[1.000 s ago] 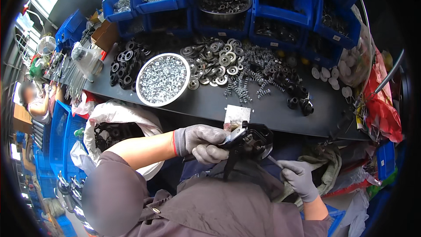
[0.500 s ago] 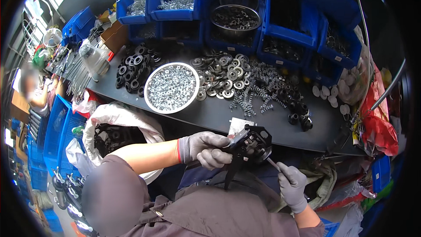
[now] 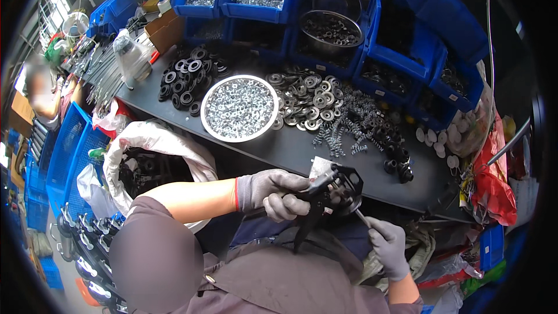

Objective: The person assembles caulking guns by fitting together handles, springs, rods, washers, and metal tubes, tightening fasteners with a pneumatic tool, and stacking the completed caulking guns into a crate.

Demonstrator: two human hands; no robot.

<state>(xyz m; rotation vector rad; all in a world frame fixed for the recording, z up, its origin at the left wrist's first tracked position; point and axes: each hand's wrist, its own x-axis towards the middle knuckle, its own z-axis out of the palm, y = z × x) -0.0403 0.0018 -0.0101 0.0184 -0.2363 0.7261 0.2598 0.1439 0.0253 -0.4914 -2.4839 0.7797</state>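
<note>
My left hand (image 3: 274, 195), in a grey glove, is closed around the body of a black caulking gun (image 3: 336, 189) held in front of my chest. A black lever hangs down from it beside my fingers. My right hand (image 3: 388, 250), also gloved, grips a grey metal rod (image 3: 362, 218) whose far end meets the gun's round end. Where exactly the rod enters is too dark to tell. Just behind the gun a white paper (image 3: 321, 166) lies at the bench's near edge.
On the dark bench (image 3: 279, 157) stand a white bowl (image 3: 203, 110) of small metal nuts, black washers (image 3: 187, 78), metal discs (image 3: 318, 102) and springs (image 3: 330, 138). Blue bins (image 3: 256, 13) line the back. A white sack (image 3: 165, 131) of black parts stands left; a person (image 3: 43, 90) sits farther off.
My view has shifted, so the bench and bins appear lower and farther right. Both hands keep their grips on the caulking gun and the rod, with little visible movement.
</note>
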